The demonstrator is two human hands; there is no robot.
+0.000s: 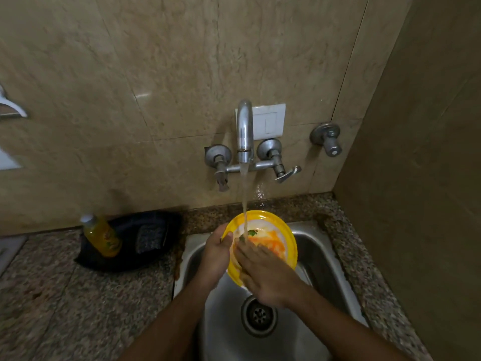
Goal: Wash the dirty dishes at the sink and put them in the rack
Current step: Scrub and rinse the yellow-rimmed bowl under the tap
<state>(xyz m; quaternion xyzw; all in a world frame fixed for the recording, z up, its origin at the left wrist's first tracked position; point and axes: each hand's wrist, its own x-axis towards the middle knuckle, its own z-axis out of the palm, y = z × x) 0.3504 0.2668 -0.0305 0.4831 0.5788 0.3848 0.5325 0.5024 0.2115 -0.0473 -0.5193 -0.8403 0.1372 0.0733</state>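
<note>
At frame centre, your left hand [217, 252] grips the yellow plate [270, 233] by its rim over the sink [322, 259]. Your right hand [263, 273] presses flat on it under the tap [244, 131] stream.

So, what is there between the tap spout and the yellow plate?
Only the running water stream joins the tap spout to the yellow plate; the head view shows it.

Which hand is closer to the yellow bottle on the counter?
Left. The left hand grips the plate rim on the side toward the yellow bottle; the right hand lies beyond it.
</note>
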